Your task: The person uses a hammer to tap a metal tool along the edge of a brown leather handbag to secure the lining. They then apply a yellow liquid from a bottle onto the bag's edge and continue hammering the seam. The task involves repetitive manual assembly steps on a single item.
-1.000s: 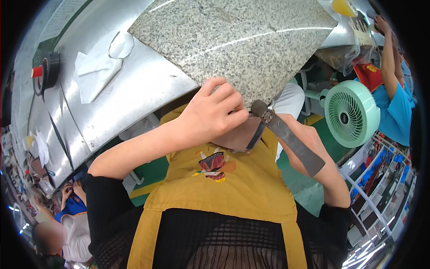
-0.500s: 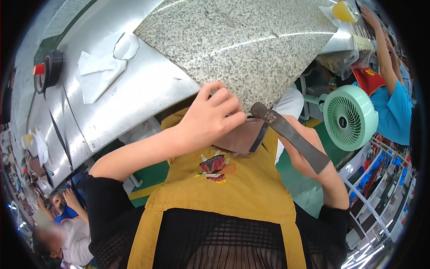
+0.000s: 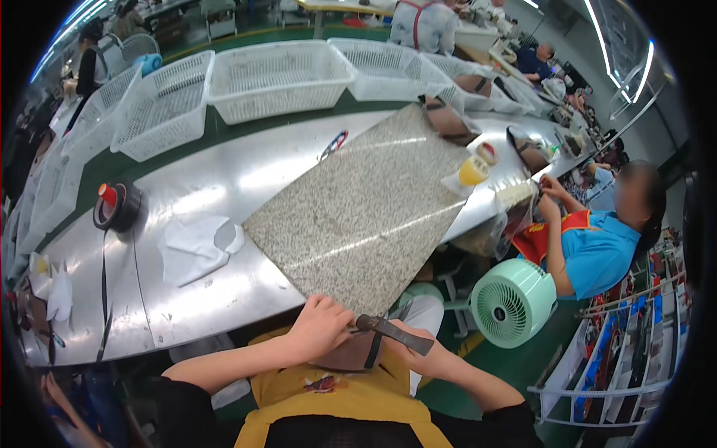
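Observation:
A brown leather-like piece [image 3: 345,355] with a black strip along one side lies over my lap, against the near corner of a speckled stone slab [image 3: 358,216]. My left hand [image 3: 321,330] is closed, its curled fingers at the upper edge of this piece by the slab corner. In my right hand [image 3: 424,357] is a dark metal hammer [image 3: 396,333], with a rounded face at one end and a broad flat blade at the other. Its handle is hidden by the hand. The hammer's rounded end is close to my left fingers.
A metal table [image 3: 202,299] bears a white cloth [image 3: 193,250] and a black tape roll [image 3: 119,209]. White baskets [image 3: 280,78] line the far side. A yellow-labelled spool [image 3: 473,172] sits by the slab. Right: a green fan [image 3: 514,302] and a person in blue [image 3: 597,254].
The view has tilted up, bringing the baskets and far room into sight. Both hands stay near the slab corner, with the hammer still in my right hand.

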`<state>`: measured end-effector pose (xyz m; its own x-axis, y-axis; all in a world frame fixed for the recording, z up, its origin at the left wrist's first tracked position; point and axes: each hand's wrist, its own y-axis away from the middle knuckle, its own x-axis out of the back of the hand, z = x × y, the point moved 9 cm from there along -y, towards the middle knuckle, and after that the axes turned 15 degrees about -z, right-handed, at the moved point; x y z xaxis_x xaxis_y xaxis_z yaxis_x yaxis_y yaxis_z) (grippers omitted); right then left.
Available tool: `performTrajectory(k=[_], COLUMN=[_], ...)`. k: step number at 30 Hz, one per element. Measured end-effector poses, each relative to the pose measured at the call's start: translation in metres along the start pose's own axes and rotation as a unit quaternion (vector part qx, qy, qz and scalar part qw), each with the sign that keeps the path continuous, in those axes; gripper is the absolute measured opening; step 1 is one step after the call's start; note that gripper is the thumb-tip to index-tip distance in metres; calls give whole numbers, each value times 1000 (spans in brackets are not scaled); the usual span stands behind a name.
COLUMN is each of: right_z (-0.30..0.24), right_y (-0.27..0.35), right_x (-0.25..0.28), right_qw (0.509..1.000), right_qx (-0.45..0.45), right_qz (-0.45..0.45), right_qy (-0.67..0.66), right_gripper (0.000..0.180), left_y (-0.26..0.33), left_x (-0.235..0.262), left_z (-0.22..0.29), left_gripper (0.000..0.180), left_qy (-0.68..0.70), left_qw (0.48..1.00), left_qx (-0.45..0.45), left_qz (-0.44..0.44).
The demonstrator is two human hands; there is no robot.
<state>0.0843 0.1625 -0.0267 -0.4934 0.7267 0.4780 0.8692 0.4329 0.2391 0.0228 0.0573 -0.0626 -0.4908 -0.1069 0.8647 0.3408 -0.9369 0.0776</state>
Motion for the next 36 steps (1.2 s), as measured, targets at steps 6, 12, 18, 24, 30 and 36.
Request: performTrajectory(k=[6,12,18,24,30,36], right_z=[10,49,40,36,37,19], right_y=[-7,-9,-4,8,25,24], right_x=[17,-12,-2,24,50,32], right_qw=[996,986,995,993,988,994], right_qx=[-67,-10,-72,-44,-25,-64], right_qz=[0,-13,-12,104,146,88], right_qy=[-65,-166,-68,-15,-30,-22], right_gripper=[28,38,36,24,18,23], left_y=[-12,-3,7,-16,-20,-11], left_x=[-4,0,-31,-14,-4,7], left_z=[0,5,-9,-4,-2,3], left_gripper=[17,19,23,19,17,14], left_qy=[256,369,430,278,183,98], left_qw=[950,919,872,959,980,992], left_qx=[9,-37,73,52,69,43], left_qz=[-179,-134,-220,-33,23,62])
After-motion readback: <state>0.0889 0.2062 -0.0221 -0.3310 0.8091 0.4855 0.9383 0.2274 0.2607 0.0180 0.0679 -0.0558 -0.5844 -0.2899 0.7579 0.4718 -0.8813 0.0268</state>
